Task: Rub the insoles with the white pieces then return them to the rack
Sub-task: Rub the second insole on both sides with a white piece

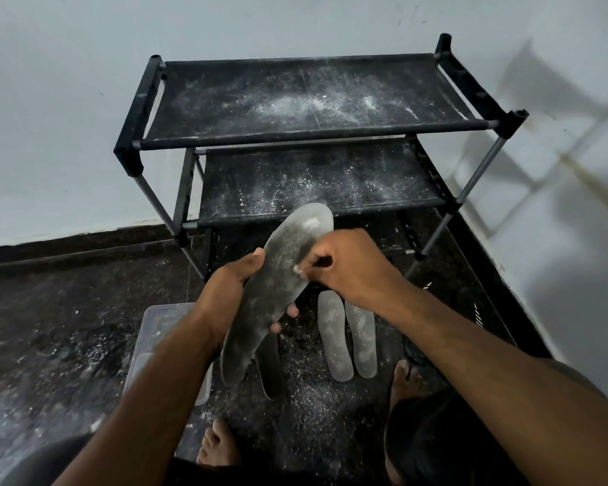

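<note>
I see my left hand (237, 280) gripping a dusty insole (278, 285) mid-length, tilted above the floor (50, 327). My right hand (344, 264) pinches a small white piece (298, 269) against the insole's right edge. Just beyond, two more insoles (348, 333) lie side by side on the floor. Farther back stands the powder-dusted rack (313, 100).

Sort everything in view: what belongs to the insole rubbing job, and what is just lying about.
Job: held insole, white piece in right hand, left hand, two floor insoles, rack.
Lying about: clear plastic container, dark insole on floor.
</note>
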Motion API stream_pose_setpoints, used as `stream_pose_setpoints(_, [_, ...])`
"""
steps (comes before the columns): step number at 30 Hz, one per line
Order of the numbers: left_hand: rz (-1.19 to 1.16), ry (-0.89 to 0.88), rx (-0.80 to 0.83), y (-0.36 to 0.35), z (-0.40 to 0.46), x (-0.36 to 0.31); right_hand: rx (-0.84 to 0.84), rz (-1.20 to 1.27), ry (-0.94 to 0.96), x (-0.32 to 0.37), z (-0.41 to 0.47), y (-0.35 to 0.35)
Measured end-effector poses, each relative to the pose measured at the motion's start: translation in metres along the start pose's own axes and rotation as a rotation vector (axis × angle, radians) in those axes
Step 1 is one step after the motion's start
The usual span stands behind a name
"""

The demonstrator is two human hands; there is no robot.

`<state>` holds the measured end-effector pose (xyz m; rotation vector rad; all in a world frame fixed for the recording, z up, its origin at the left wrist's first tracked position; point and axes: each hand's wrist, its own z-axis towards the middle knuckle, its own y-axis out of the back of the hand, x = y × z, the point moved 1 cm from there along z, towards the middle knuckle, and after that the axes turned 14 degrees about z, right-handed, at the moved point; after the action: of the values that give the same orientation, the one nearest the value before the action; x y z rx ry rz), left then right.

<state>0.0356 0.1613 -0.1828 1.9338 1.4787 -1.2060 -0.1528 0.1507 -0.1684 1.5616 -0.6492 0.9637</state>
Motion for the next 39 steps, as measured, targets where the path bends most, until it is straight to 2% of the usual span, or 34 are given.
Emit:
stream_pose_setpoints(2, [-0.01,-0.001,0.008,0.0,0.0,0.0,0.039,0.003,-0.01,0.0,0.0,-0.002])
stream_pose_setpoints(6, [-0.029,0.0,-0.012,0.0,0.0,0.0,-0.118,-0.057,-0.025,-0.004,0.005,0.01])
stream_pose_setpoints(11, [-0.006,0.005,-0.023,0.0,0.0,0.001,0.121,0.002,-0.045,0.002,-0.007,-0.014])
stream_pose_setpoints(16, [-0.034,-0.017,-0.05,0.002,0.0,-0.001,-0.058,-0.1,-0.015,0.0,-0.001,-0.001])
stream_pose_setpoints(20, [-0.013,0.033,-0.042,0.003,0.0,0.001,0.108,-0.027,0.039,0.004,-0.009,-0.017])
stream_pose_setpoints(21, [-0.016,0.037,-0.038,0.003,-0.001,0.001,0.105,-0.041,0.032,0.002,-0.007,-0.017])
stream_pose_setpoints(25, [-0.038,0.022,-0.049,0.001,-0.001,-0.002,-0.065,-0.206,0.037,-0.003,0.002,-0.003])
stream_pose_setpoints(29, [0.025,-0.011,-0.06,0.0,-0.002,-0.001,0.152,-0.073,0.073,0.005,-0.011,-0.024])
stream_pose_setpoints(31, [0.035,-0.022,-0.062,-0.001,-0.003,0.0,0.133,-0.091,0.072,0.004,-0.009,-0.022])
stream_pose_setpoints(35, [0.025,-0.023,-0.057,-0.002,-0.002,-0.002,-0.033,-0.253,0.088,0.002,-0.002,-0.012])
stream_pose_setpoints(39, [0.05,-0.027,-0.049,-0.003,-0.002,0.0,0.102,-0.098,0.079,0.005,-0.009,-0.026])
